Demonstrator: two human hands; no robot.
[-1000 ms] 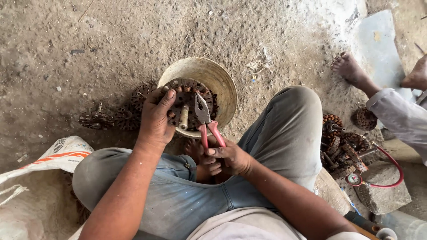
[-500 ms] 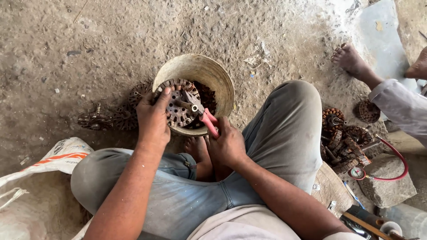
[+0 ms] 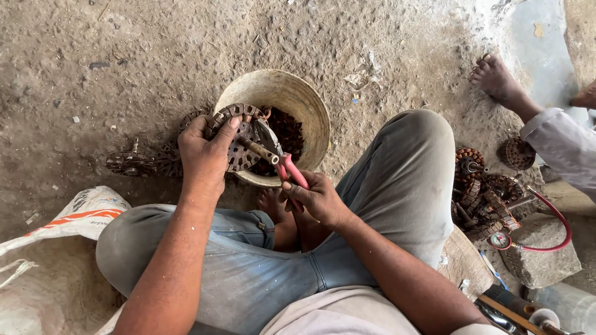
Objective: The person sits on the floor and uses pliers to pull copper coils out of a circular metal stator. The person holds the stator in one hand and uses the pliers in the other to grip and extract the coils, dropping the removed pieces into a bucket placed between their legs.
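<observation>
Left hand (image 3: 205, 155) gripping rusty rotor (image 3: 239, 138), right hand (image 3: 313, 198) clasping red-handled pliers (image 3: 279, 162), over gritty, perhaps concrete, floor (image 3: 124, 62).

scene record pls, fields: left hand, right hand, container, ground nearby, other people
left hand: left hand grips a rusty round toothed metal part at the bowl's near rim
right hand: right hand holds red-handled pliers, jaws at the part's centre
container: worn round bowl on the dirt, dark rusty pieces inside
ground nearby: similar rusty parts left of the bowl; pile of wound parts and a gauge with red hose at right; white sack at left
other people: a bare foot and a sleeve, upper right
</observation>
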